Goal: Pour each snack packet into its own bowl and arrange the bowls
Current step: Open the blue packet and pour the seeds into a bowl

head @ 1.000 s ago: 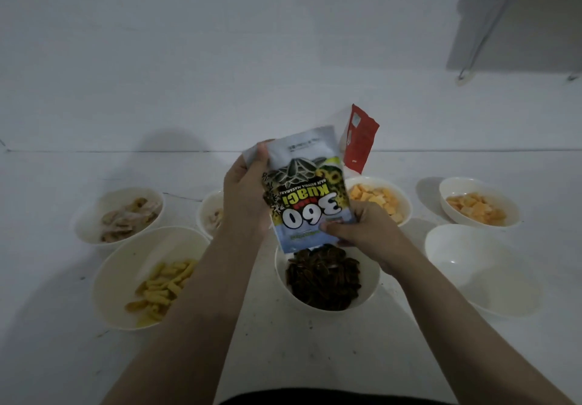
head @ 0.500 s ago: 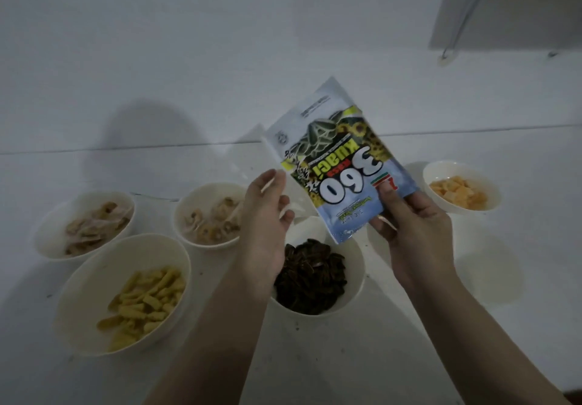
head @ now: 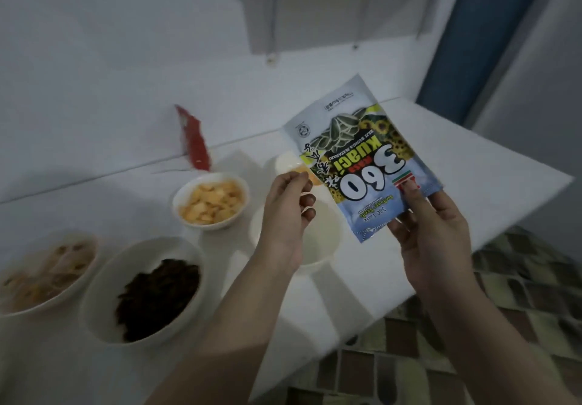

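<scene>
Head view: the right hand [head: 431,234] pinches a sunflower seed packet [head: 362,165] by its lower edge, holding it upside down in the air above a white desk [head: 472,184]. The left hand [head: 283,215] hangs just beside it, fingers loosely curled, gripping nothing. Below them sits an unfilled bowl [head: 324,244]; to the left, a bowl of dark seeds [head: 151,291]. The packet looks flat, thin and crinkly, probably light and slippery; a firm pinch at a sealed edge seems safest.
</scene>
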Demonstrator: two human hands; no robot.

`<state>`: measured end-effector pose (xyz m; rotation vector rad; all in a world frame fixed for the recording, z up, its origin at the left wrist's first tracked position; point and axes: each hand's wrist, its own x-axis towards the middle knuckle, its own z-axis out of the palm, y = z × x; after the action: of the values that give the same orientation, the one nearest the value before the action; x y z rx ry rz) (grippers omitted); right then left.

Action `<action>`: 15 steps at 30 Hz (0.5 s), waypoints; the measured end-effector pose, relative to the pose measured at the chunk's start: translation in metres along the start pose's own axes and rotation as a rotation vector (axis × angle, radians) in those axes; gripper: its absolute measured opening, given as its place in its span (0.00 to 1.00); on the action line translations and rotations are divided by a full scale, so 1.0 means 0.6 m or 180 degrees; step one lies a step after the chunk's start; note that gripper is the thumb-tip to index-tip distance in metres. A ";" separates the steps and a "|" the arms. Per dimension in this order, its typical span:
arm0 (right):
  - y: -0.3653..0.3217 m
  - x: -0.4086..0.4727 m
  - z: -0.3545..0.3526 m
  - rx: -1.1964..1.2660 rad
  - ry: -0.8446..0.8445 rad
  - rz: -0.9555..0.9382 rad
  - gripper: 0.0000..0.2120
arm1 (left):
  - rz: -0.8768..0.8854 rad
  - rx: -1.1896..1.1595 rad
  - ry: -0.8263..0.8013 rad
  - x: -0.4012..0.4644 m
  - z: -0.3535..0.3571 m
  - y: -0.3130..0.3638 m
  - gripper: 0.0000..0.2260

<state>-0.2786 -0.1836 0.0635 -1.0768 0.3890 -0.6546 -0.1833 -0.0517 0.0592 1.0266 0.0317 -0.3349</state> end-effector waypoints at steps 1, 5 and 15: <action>-0.016 0.005 -0.032 -0.0001 0.0085 -0.0019 0.11 | -0.0038 0.0021 -0.0079 -0.003 0.031 -0.018 0.08; -0.075 0.018 -0.165 -0.0071 0.0414 -0.0150 0.10 | -0.0250 0.0123 -0.0373 -0.020 0.156 -0.104 0.08; -0.134 0.043 -0.455 0.0046 0.1549 -0.0222 0.13 | -0.0878 0.0571 -0.0920 -0.039 0.380 -0.323 0.07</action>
<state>-0.4444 -0.4121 0.0177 -0.9131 0.7663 -0.9827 -0.2911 -0.3291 0.0207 1.1444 -0.1205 -0.7457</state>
